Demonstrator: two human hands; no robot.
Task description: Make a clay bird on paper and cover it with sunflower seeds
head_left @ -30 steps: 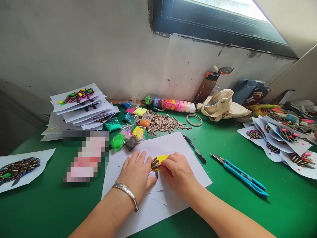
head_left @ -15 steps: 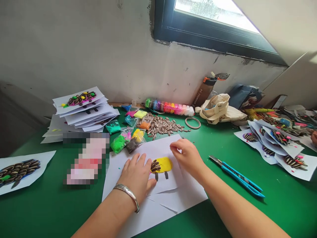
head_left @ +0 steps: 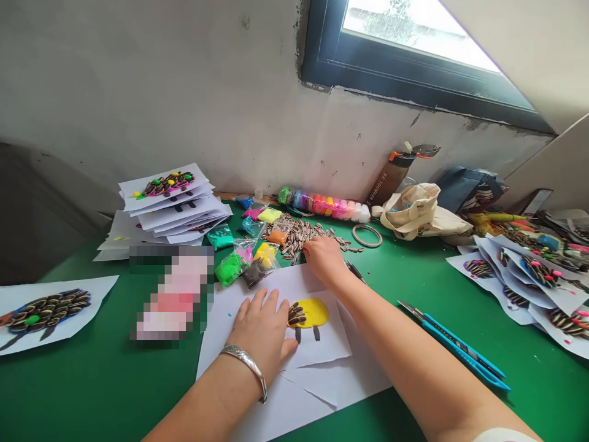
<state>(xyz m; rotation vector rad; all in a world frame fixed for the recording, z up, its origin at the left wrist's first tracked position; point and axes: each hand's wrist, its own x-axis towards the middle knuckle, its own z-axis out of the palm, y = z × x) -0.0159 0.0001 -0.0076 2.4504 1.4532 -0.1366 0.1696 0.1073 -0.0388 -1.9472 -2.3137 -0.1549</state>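
My left hand (head_left: pixel 261 328) lies flat with its fingers spread, holding down a small white paper (head_left: pixel 334 347). On that paper sits a yellow clay shape (head_left: pixel 316 312) with two dark legs. A few striped sunflower seeds (head_left: pixel 296 314) overlap at its left end, beside my left thumb and index finger. My right hand (head_left: pixel 323 255) reaches to the near edge of the pile of sunflower seeds (head_left: pixel 294 230), its fingers curled together. Whatever its fingertips pinch, if anything, is hidden. Larger white sheets (head_left: pixel 271 417) lie underneath the small paper.
Bags of coloured clay (head_left: pixel 229 268) lie left of the seeds. A blue utility knife (head_left: pixel 460 347) and a tape ring (head_left: pixel 367 236) are to the right. Stacked seed pictures (head_left: pixel 175 215) stand at left, others (head_left: pixel 534 276) at right. Behind are a bottle (head_left: pixel 391 178) and cloth bag (head_left: pixel 409 212).
My right hand has moved from above the paper's right side, forward to the seed pile. My left hand stays on the paper. The view has shifted slightly.
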